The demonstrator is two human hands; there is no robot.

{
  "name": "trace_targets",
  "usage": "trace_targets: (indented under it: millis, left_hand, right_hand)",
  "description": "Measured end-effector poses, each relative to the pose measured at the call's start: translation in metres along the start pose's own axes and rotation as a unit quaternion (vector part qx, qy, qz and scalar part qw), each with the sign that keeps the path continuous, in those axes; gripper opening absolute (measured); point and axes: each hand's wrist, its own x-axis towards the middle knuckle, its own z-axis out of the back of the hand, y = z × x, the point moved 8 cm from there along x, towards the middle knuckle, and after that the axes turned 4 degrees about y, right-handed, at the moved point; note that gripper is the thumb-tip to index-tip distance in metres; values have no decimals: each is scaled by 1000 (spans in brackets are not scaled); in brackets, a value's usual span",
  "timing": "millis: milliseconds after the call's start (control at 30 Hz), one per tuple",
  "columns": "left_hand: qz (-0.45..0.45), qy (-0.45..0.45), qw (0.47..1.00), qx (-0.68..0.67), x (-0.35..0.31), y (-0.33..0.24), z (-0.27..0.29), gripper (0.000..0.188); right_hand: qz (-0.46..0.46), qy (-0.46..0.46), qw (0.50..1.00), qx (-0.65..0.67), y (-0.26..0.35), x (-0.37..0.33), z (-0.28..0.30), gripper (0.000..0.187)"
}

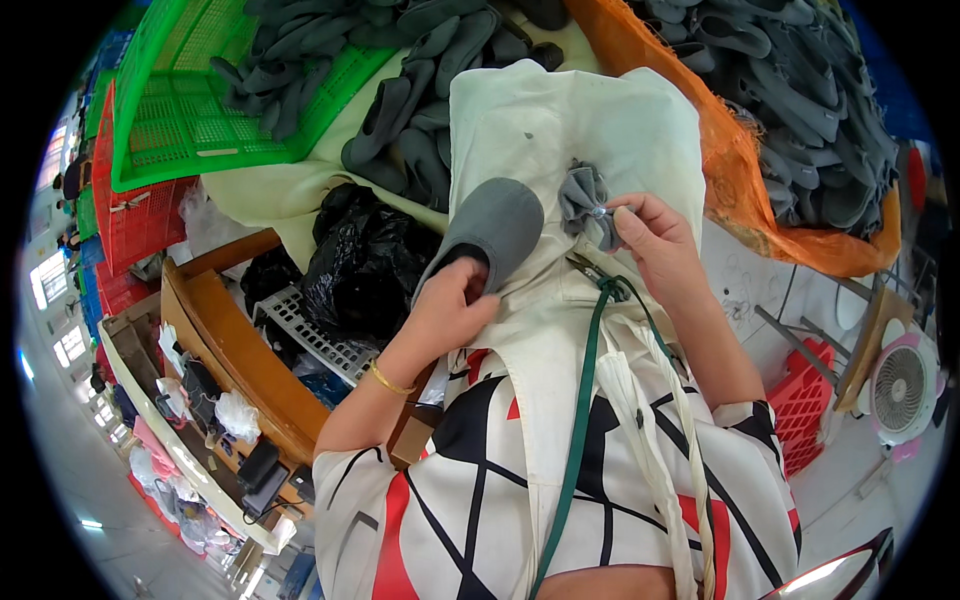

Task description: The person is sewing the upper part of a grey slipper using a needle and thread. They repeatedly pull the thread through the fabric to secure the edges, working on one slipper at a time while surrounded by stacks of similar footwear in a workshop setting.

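My left hand (pixel 455 305) is closed on a dark grey slip-on shoe (pixel 508 220), its fingers tucked inside the opening. The rounded toe points away from me. To the right, my right hand (pixel 660 240) pinches a grey fabric bow (pixel 580 200) with a small shiny piece at its centre. Shoe and bow are apart, both above the cream apron (pixel 620 120) across my lap. Just below the bow, the metal tips of a small cutting tool (pixel 590 268) show, tied to a green cord (pixel 585 400); the rest of it is partly covered.
A green basket (pixel 150 120) of grey shoes stands at far left, with more shoes (pixel 420 120) piled beside it. An orange sack (pixel 720 150) full of shoes is at far right. A black plastic bag (pixel 365 265) and wooden furniture (pixel 240 340) lie left; a fan (pixel 903 385) stands right.
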Motion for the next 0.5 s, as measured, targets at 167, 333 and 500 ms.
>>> trace_targets:
  millis: [167, 333, 500]
  left_hand:
    - [-62, -38, 817, -573, 23, -11, -19, 49]
    - [-78, -76, 768, -631, 26, -22, -38, 45]
    - [-33, -121, 763, -634, 29, -20, -36, 31]
  right_hand:
    - [-8, -7, 1000, 1, -7, 0, -10, 20]
    - [44, -12, 991, -125, -13, 12, -42, 19]
    - [179, 97, 898, -391, -16, 3, -79, 19]
